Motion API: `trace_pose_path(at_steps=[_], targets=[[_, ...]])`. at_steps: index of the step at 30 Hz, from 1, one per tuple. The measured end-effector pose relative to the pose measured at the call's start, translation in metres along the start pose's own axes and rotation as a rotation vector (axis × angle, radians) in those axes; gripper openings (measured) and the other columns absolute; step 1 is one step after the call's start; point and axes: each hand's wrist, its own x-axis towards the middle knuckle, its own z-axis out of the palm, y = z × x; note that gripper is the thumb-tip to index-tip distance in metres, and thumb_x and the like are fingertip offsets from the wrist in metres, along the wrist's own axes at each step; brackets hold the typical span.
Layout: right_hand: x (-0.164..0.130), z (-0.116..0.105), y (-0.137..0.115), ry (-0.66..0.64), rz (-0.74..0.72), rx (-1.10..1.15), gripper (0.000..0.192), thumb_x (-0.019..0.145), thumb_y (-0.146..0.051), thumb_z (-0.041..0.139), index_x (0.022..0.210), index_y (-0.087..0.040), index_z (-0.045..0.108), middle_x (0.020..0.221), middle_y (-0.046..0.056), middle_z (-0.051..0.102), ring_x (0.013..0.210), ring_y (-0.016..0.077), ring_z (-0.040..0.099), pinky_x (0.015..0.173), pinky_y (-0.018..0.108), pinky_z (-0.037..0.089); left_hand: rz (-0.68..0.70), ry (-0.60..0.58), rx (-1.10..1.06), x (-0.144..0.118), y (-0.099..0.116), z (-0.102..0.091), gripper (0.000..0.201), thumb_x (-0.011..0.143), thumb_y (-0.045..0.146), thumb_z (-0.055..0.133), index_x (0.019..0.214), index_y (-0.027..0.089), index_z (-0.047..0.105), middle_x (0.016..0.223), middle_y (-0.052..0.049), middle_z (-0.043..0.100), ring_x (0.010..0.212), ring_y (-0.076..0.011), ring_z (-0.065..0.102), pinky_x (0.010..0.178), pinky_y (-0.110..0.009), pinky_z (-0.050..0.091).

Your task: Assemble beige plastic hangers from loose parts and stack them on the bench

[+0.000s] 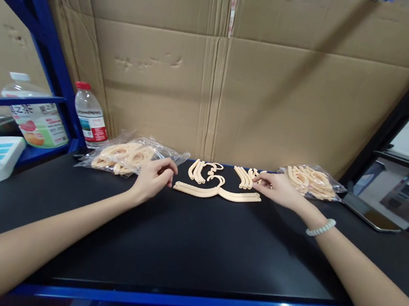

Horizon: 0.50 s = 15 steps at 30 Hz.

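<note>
Cream plastic hanger pieces (pixel 217 192) lie partly sorted at the black worktop's (pixel 173 242) twelve o'clock; left hand (pixel 152 179) curled empty beside them, right hand (pixel 279 189) fingering one curved stack (pixel 246 177), bags unemptied.

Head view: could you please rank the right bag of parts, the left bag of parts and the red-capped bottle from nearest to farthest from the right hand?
1. Right bag of parts, just beside the right hand, on its right.
2. Left bag of parts, across the table, beyond the left hand.
3. Red-capped bottle, far left, by the blue post.
</note>
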Motion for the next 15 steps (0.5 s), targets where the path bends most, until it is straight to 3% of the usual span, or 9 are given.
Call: trace_pose_path(at_steps=[7, 15], targets=[[0.04, 0.011, -0.014, -0.017, -0.083, -0.111, 0.019, 0.085, -0.023, 0.054, 0.096, -0.015, 0.068, 0.079, 0.004, 0.069, 0.069, 0.0142, 0.061, 0.065, 0.024, 0.042, 0.06, -0.334, 0.322, 0.032, -0.009, 0.01, 0.024, 0.072, 0.014, 0.047, 0.091, 0.016, 0.062, 0.084, -0.005, 0.072, 0.075, -0.0166, 0.068, 0.066, -0.025, 0.053], [0.097, 0.035, -0.034, -0.121, -0.095, -0.276, 0.023, 0.08, -0.014, 0.059, 0.1, -0.017, 0.07, 0.089, 0.006, 0.071, 0.079, 0.0176, 0.063, 0.068, 0.025, 0.043, 0.237, -0.495, 0.577, 0.064, -0.032, 0.021, 0.031, 0.069, 0.002, 0.046, 0.09, 0.014, 0.066, 0.09, -0.008, 0.067, 0.079, -0.0189, 0.064, 0.072, -0.029, 0.05]])
